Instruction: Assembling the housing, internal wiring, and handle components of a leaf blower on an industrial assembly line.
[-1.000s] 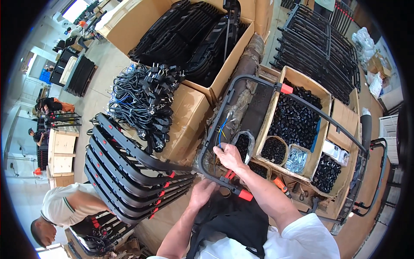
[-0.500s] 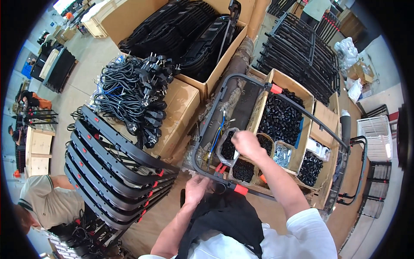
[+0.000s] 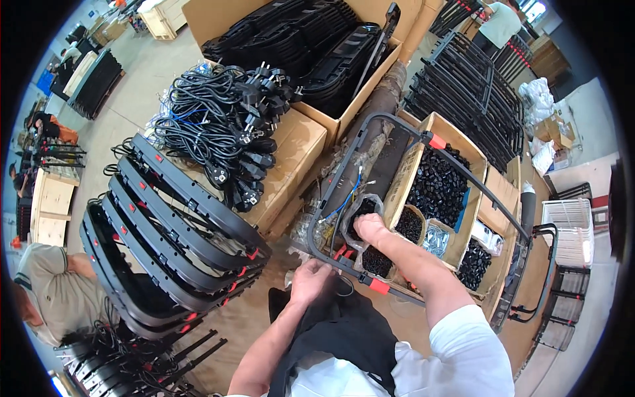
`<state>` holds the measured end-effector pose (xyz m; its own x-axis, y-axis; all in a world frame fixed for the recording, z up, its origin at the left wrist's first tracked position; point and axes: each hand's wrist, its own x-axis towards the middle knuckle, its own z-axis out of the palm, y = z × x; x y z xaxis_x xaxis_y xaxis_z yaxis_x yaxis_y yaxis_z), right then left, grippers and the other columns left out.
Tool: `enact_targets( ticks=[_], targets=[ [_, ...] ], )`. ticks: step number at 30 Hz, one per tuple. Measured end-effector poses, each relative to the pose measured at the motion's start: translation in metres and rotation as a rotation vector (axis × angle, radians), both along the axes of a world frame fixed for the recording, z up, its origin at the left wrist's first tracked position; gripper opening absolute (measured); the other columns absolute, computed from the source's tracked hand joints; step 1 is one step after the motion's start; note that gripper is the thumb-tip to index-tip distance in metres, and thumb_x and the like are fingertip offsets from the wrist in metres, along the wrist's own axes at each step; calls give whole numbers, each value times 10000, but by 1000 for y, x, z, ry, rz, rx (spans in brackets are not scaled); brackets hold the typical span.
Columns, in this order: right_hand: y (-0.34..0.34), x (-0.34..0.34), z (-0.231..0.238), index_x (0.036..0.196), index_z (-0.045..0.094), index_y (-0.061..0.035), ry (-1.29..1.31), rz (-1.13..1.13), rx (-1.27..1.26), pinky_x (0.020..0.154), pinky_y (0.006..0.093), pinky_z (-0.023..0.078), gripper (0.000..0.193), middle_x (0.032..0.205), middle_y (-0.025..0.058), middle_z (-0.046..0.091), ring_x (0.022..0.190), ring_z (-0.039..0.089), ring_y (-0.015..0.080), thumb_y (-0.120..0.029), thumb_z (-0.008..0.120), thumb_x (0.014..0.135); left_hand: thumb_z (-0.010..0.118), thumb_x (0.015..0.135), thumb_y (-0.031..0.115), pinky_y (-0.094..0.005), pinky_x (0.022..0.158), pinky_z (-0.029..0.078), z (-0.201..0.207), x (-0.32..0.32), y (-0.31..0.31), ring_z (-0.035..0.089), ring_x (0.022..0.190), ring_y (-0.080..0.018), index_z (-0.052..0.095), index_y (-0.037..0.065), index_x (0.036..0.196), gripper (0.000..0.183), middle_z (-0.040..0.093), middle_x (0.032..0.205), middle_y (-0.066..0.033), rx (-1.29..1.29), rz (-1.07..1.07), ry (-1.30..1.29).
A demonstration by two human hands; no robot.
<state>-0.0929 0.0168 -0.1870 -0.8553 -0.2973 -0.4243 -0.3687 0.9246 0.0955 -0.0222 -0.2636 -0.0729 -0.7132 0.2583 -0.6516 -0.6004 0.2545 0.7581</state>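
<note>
So we've got our left hand (image 3: 309, 283) at the near-left corner of a black tubular frame (image 3: 310, 233), fingers curled up against it. Can't tell if it's a proper grip, since the fingertips are hidden. The frame lies in front of us, its far side reaching over the parts trays, with red pieces (image 3: 379, 286) on its tubing. Our right hand (image 3: 372, 228) is bent down into a clear plastic bag (image 3: 348, 231) of small black bits, inside the frame's outline. Fingertips are out of sight, so we can't tell if they're open or closed on anything.

Just left of the bag there's a blue wire (image 3: 355, 190). Right of it, a wooden tray (image 3: 399, 188) holds a round tub of tiny black parts (image 3: 409, 226), some silver hardware (image 3: 436, 238) and loads of black caps (image 3: 436, 185).

Over on our left we have a stack of curved black frames (image 3: 169, 195), and a co-worker (image 3: 56, 284) bending beyond it. Farther out, a tangle of plugged cables (image 3: 205, 109) sits on a cardboard box (image 3: 294, 159). Beyond that, a bigger carton (image 3: 367, 89) is full of black plastic panels (image 3: 284, 43). Far right: stacked black racks (image 3: 463, 99) and another person (image 3: 499, 30).
</note>
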Motion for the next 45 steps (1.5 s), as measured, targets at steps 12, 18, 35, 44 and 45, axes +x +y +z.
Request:
enact_targets(
  ticks=[12, 18, 35, 44, 45],
  targets=[
    [-9, 4, -2, 1096, 731, -85, -54, -189, -138, 761, 472, 607, 292, 980, 177, 776, 919, 777, 337, -341, 681, 965, 674, 990, 243, -308, 804, 577, 15, -3, 2, 744, 848, -139, 745, -21, 1008, 273, 805, 929, -82, -21, -18, -31],
    [-28, -6, 57, 957, 761, -12, -85, -463, -340, 895, 508, 604, 266, 989, 241, 773, 1031, 750, 417, -246, 717, 838, 684, 1031, 229, -278, 720, 539, -2, 3, -6, 695, 786, -104, 727, 15, 1014, 219, 787, 924, -56, 11, -18, 27],
    [-6, -15, 40, 1032, 775, -44, 33, -1015, -765, 898, 476, 573, 295, 1008, 234, 767, 989, 743, 398, -252, 762, 823, 685, 968, 314, -343, 859, 574, -19, -10, -13, 764, 893, -180, 760, -12, 1050, 344, 809, 946, -89, -4, -190, 116],
    [-23, -9, 52, 994, 788, -17, 146, -913, -652, 921, 518, 558, 302, 991, 276, 757, 1007, 735, 437, -293, 754, 877, 690, 995, 280, -330, 825, 576, 9, -18, -14, 749, 870, -152, 758, -6, 1069, 303, 802, 946, -76, -38, -203, 63],
    [-26, -7, 61, 995, 779, -8, 137, -920, -654, 909, 514, 564, 320, 973, 277, 757, 993, 738, 434, -301, 768, 866, 690, 995, 280, -330, 825, 576, 6, -17, -14, 749, 870, -152, 758, -6, 1069, 303, 802, 946, -76, -35, -210, 65]
  ],
)
